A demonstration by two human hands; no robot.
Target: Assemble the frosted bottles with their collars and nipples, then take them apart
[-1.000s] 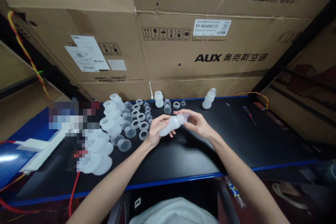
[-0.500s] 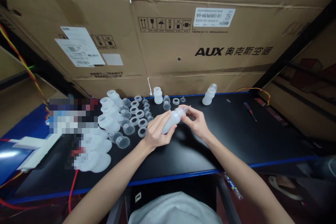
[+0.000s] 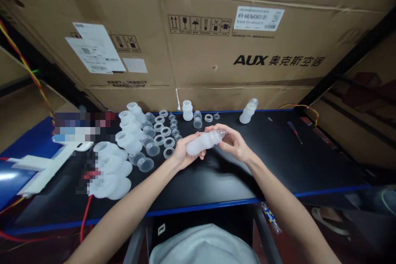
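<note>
A milky-white baby bottle (image 3: 200, 143) lies tilted in my hands, its clear teat (image 3: 222, 133) pointing right. My left hand (image 3: 183, 155) is wrapped round the bottle's base from below. My right hand (image 3: 235, 143) closes its fingers on the collar end, close to the teat; part of the collar is hidden. Just behind my hands stand an open bottle body (image 3: 187, 110), clear caps (image 3: 197, 119), a ring collar (image 3: 209, 118) and a loose teat (image 3: 217, 115). To the right, a capped bottle (image 3: 248, 111) stands upright.
Several open bottle bodies (image 3: 128, 142), clear caps (image 3: 145, 164), ring collars (image 3: 169, 142) and teats (image 3: 174, 127) fill the table's left side. A screwdriver (image 3: 294, 132) lies at the right. A large cardboard box (image 3: 201, 57) walls off the back.
The bottle has turned to lie flatter and now shows more of its side. My left hand has shifted underneath it, while my right hand stays at the teat end.
</note>
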